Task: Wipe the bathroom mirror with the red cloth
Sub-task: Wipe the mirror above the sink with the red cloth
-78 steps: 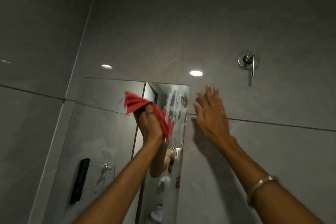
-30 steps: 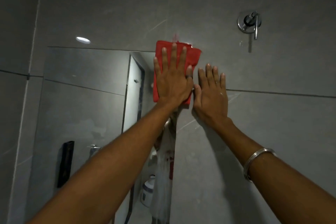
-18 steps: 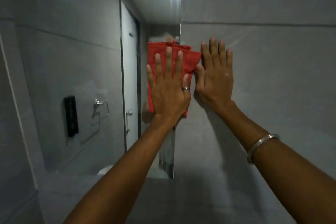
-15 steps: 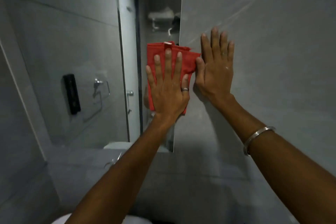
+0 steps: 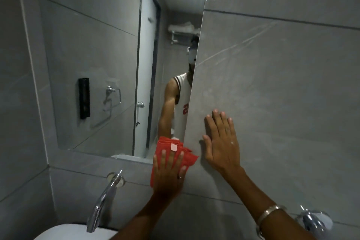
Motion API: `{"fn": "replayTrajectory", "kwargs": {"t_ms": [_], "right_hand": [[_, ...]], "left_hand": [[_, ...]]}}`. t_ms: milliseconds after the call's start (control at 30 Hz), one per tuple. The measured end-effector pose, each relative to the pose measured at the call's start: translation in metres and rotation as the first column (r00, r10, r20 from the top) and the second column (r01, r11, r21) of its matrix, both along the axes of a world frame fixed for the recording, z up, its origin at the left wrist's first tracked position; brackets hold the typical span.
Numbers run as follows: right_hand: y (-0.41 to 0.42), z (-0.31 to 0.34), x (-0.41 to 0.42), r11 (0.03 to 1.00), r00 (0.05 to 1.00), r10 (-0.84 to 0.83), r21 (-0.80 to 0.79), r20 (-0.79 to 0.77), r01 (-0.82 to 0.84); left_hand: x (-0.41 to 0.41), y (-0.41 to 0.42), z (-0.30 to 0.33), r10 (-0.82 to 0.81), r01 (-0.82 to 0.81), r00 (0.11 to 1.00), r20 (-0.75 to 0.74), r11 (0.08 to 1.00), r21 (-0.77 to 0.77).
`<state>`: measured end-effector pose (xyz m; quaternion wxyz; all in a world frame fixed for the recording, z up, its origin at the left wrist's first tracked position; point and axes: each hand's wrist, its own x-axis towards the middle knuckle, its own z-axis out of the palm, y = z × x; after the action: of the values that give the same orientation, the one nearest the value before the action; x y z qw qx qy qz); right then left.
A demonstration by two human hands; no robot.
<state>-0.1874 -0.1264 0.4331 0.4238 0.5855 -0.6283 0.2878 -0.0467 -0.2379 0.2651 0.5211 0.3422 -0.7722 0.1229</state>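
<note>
The red cloth (image 5: 168, 147) lies flat at the mirror's lower right corner, partly over the tile below it. My left hand (image 5: 168, 173) presses on the cloth with fingers spread. The bathroom mirror (image 5: 101, 60) fills the upper left and shows a grey wall, a door and a person in a white top. My right hand (image 5: 221, 142) rests flat and empty on the grey wall tile just right of the mirror's edge, a metal bangle on its wrist.
A chrome wall spout (image 5: 105, 199) juts out below the mirror over a white basin rim (image 5: 66, 233). A chrome tap handle (image 5: 313, 222) sits on the wall at lower right. Grey tiled wall (image 5: 282, 84) covers the right side.
My left hand has slid the cloth down the mirror's right edge from the top corner to the bottom corner. My right hand followed it down the wall, and the view tilted downward.
</note>
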Motion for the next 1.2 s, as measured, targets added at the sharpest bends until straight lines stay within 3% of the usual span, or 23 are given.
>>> {"fn": "replayTrajectory", "kwargs": {"t_ms": [100,300,433,567,867,1033,1200], "right_hand": [[-0.002,0.048,-0.007,0.992,0.993,0.077,-0.096,-0.087,-0.085],[-0.025,0.171,-0.005,0.94,0.977,0.202,-0.269,-0.063,-0.211],[-0.037,0.239,0.002,0.913,0.972,0.236,-0.342,-0.005,-0.224],[-0.048,0.288,0.016,0.872,0.951,0.308,-0.403,0.006,-0.279],[-0.099,0.317,0.082,0.846,0.924,0.339,-0.373,-0.175,-0.381],[-0.14,0.329,0.146,0.905,0.956,0.208,-0.328,-0.208,-0.269],[-0.176,0.336,0.201,0.921,0.957,0.229,-0.279,-0.179,-0.273]], "left_hand": [[-0.006,-0.009,0.054,0.012,-0.012,1.0,-0.02,1.0,-0.009],[-0.012,-0.031,0.262,0.058,-0.083,0.985,-0.164,0.985,-0.149],[-0.012,-0.031,0.394,-0.018,-0.025,0.989,-0.148,0.96,-0.279],[-0.005,-0.033,0.505,0.024,-0.059,0.993,-0.116,0.947,-0.314],[0.053,-0.075,0.519,0.187,-0.097,0.975,0.121,0.845,-0.526],[0.121,-0.125,0.515,0.232,-0.155,0.969,0.085,0.84,-0.52],[0.206,-0.176,0.512,0.166,-0.148,0.986,0.011,0.904,-0.4]]}}
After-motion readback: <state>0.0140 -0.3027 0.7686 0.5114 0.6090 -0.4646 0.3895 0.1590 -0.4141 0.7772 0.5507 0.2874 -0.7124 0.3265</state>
